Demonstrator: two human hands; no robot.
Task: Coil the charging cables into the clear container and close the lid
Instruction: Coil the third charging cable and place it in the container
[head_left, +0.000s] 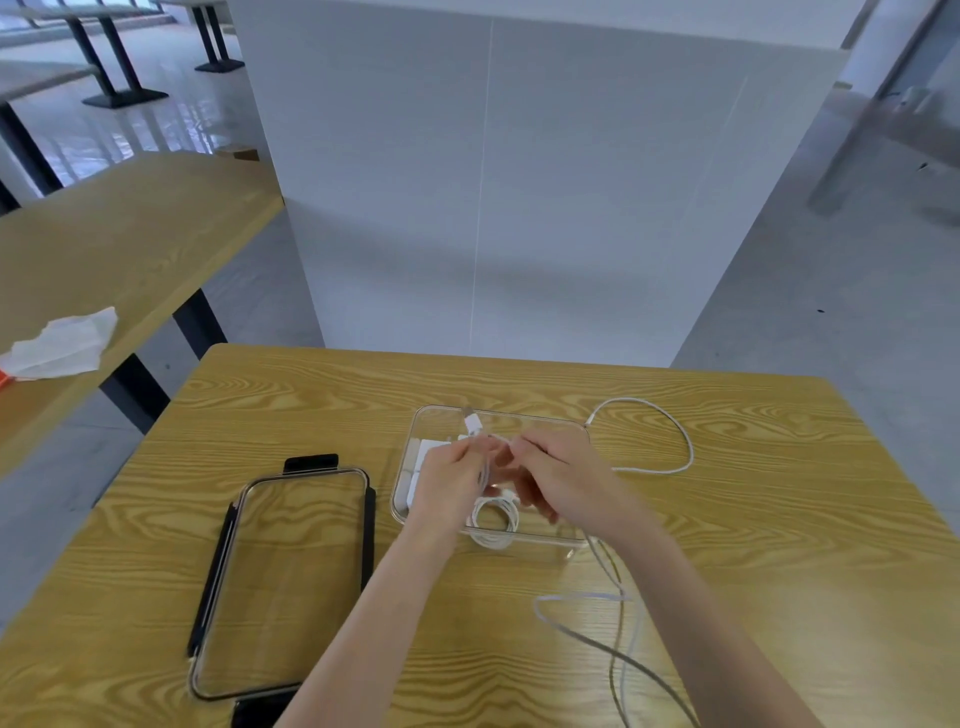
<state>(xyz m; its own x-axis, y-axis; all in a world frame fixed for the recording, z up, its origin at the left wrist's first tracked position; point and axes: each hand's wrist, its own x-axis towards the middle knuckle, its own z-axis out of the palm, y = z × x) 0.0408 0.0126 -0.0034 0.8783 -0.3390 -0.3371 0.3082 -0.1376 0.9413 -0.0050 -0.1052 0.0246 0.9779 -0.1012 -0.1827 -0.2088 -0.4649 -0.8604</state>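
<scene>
A clear container (415, 431) stands open in the middle of the wooden table (779, 519). Both hands hover over it. My left hand (452, 478) pinches a white charging cable near its USB plug (471, 422), which sticks up. My right hand (556, 478) grips the same cable a little to the right. A small white coil (493, 525) hangs below the hands, inside the container. The cable's loose length (618, 597) trails off toward the table's near edge. A second white cable (675, 441) loops on the table to the container's right. White blocks (415, 467) lie in the container's left end.
The clear lid (291, 582) with black latches lies flat on the table, left of the container. A white pillar (519, 182) rises just behind the table. Another wooden table (130, 234) at the left carries a crumpled white wrapper (62, 345).
</scene>
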